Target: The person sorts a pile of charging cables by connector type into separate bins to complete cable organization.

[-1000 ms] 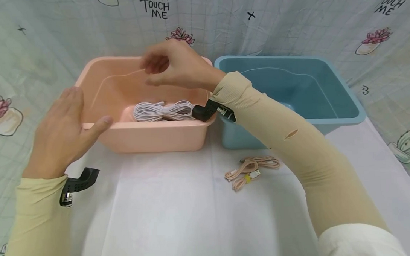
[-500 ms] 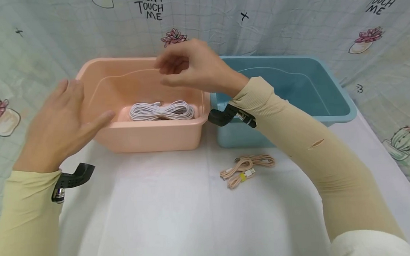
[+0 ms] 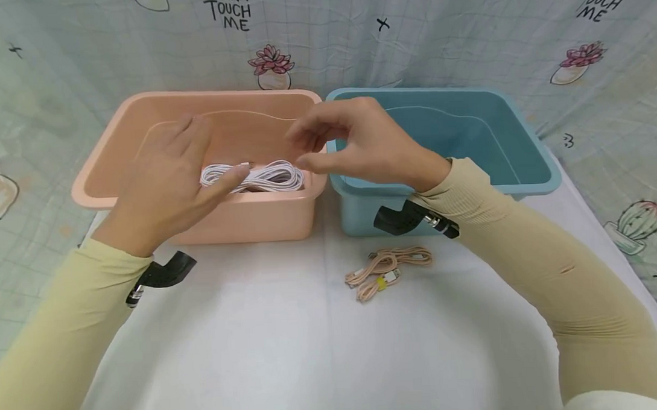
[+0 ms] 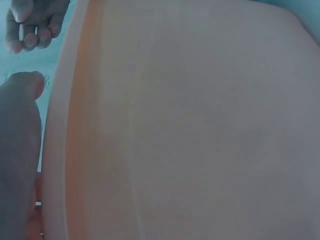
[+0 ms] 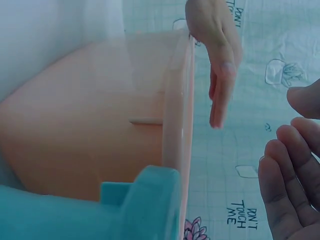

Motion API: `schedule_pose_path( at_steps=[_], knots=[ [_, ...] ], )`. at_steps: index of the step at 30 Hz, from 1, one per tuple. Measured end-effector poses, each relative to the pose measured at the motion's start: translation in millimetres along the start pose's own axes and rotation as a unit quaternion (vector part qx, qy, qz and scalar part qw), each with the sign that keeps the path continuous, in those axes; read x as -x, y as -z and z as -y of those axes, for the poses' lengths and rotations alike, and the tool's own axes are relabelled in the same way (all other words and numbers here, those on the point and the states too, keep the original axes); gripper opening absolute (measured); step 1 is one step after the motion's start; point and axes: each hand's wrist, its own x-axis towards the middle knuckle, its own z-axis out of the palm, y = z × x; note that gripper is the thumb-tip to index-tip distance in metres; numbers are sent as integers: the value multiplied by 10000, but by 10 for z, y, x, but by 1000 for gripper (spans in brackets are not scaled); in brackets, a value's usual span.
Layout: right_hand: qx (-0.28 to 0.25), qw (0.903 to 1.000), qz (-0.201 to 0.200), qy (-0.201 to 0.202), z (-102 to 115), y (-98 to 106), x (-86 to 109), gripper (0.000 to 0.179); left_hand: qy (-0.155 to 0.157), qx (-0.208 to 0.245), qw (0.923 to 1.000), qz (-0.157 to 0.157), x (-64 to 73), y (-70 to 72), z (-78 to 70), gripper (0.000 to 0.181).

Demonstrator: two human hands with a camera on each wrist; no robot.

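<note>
A peach plastic bin holds a white cable coil, partly hidden behind my left hand. That left hand hovers above the bin's near left part, fingers extended and thumb apart, holding nothing. My right hand is in the air over the blue bin's left end, its fingers loosely bent towards the thumb with nothing between them. In the right wrist view the right fingers are bare and the left hand shows above the peach rim. Bundled beige cables lie on the table before the blue bin.
Both bins stand side by side at the back of the white-covered table, against a printed curtain. A small black camera mount is strapped on each wrist.
My right hand has moved right and slightly down from over the peach bin to the blue bin's left end. The left hand has left the peach rim and shifted right, over the bin.
</note>
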Motion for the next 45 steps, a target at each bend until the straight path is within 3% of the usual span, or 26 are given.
schedule_pose_path(
  at_steps=[3,9,17,25,33,38,45],
  knots=[
    [42,9999,-11,101,18,4,113,20,-100,-130,9999,5,-83,-34,-104,56],
    [280,9986,-29,457,49,3,336,22,158,69,9991,379,-238,-36,-292,60],
    [729,9933,-58,893,-39,-64,709,26,149,489,9938,984,-495,-183,-552,85],
    [525,9950,81,846,-261,-184,994,27,-259,568,9940,901,-716,-362,-741,84],
    [524,9907,150,1246,-445,-395,1233,29,116,580,9854,1597,-827,-472,-891,96],
    [372,9941,425,929,-615,-509,1312,30,302,601,9800,1874,-844,-502,-957,99],
    [457,9951,783,386,-862,-579,1380,27,291,735,9731,2163,-919,-555,-1084,101]
  ],
)
